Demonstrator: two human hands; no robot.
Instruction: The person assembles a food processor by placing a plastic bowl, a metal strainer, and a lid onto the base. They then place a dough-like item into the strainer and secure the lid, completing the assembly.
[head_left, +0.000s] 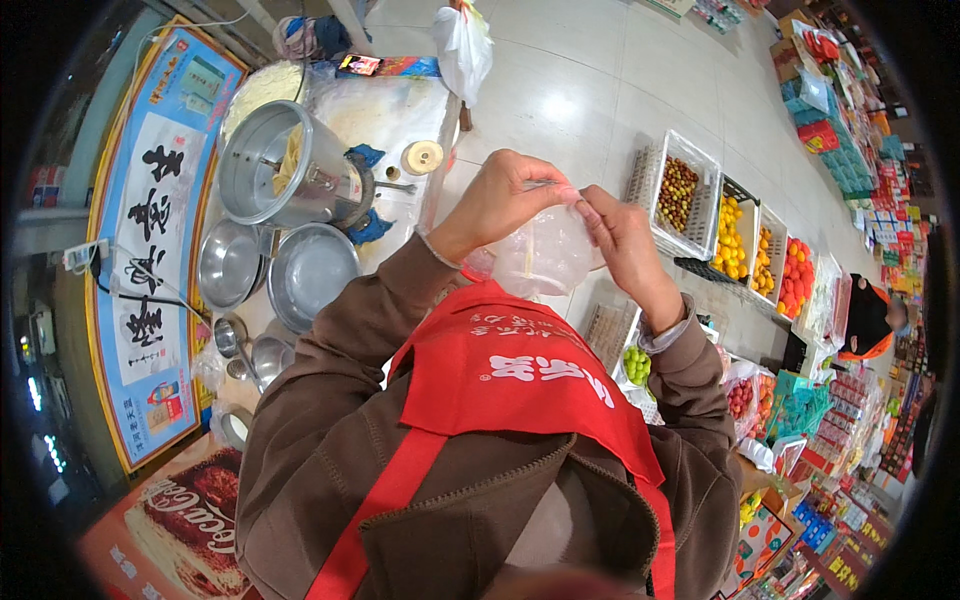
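- From my remote view, the left hand (503,198) pinches the gathered top of a clear plastic bag (543,258).
- I see the right hand (628,238) pinching that same top, close beside the left.
- The bag hangs below both hands, in front of the red apron (520,350), above the floor (560,80).
- To my left, the tabletop (385,108) carries a large metal pot (325,178) and a wide bowl (312,275).
- To my right, a white basket (645,185) holds small brown produce.
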